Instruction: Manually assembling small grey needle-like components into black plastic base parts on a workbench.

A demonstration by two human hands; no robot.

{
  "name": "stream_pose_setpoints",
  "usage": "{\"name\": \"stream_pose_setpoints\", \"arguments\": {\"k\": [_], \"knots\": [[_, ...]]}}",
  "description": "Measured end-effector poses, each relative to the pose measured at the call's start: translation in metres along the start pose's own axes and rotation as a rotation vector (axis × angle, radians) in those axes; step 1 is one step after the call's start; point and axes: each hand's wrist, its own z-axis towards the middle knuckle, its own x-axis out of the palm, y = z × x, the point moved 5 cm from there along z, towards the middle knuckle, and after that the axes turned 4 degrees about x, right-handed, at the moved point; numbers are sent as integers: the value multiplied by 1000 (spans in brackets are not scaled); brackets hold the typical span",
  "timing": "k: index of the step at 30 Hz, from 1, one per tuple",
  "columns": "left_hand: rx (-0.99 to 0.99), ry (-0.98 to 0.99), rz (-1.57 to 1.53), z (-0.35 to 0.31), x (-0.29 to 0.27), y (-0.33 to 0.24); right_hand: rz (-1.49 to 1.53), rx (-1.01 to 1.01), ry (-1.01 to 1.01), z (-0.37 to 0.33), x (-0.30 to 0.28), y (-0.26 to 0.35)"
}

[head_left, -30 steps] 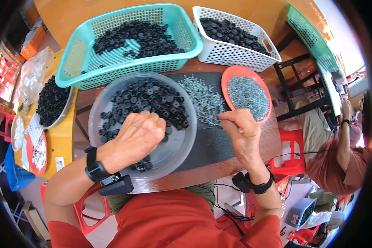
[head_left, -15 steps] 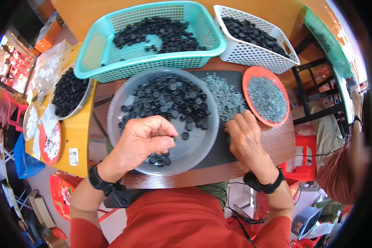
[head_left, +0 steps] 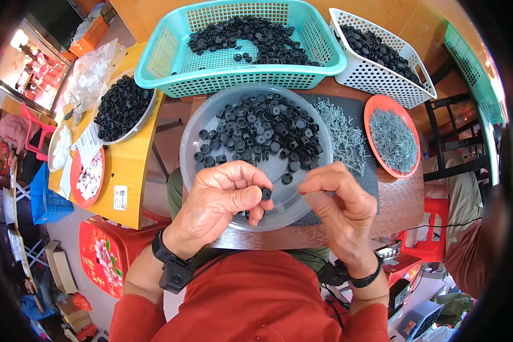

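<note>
My left hand [head_left: 219,199] is closed over the near side of a translucent grey tub [head_left: 275,165], pinching one small black round cap [head_left: 266,194] with a hole in its face. Just to its right, my right hand [head_left: 345,211] is raised with thumb and forefinger pressed together; whatever they hold is too small to make out. A gap separates the two hands. Many loose black caps [head_left: 256,128] lie in the tub. Beside it, a heap of silvery screws [head_left: 342,134] is spread on a dark mat [head_left: 370,179].
A red plate [head_left: 370,131] of screws stands at the right. Behind the tub are a teal basket [head_left: 239,81] and a white basket [head_left: 376,84], both holding black parts. A yellow table [head_left: 137,176] at left bears a bowl [head_left: 147,117] of black pieces. Another person's sleeve [head_left: 467,259] shows at right.
My right hand has come from the screw heap toward my left hand, fingers pinched. The left hand has turned so the black cap shows. The whole view has shifted.
</note>
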Motion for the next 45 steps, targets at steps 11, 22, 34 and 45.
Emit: {"name": "stream_pose_setpoints", "arguments": {"k": [11, 22, 34, 45], "knots": [[4, -38, -122, -5, 6, 6, 421, 121, -89, -11, 33, -12], [35, -101, -68, -5, 6, 10, 51, -93, -178, -15, 33, -12], [108, -127, 58, -16, -3, 10, -211, -294, -145, -18, 41, 0], [290, -263, 83, -19, -22, -16, -489, -166, 74, 22, 27, -21]]}}
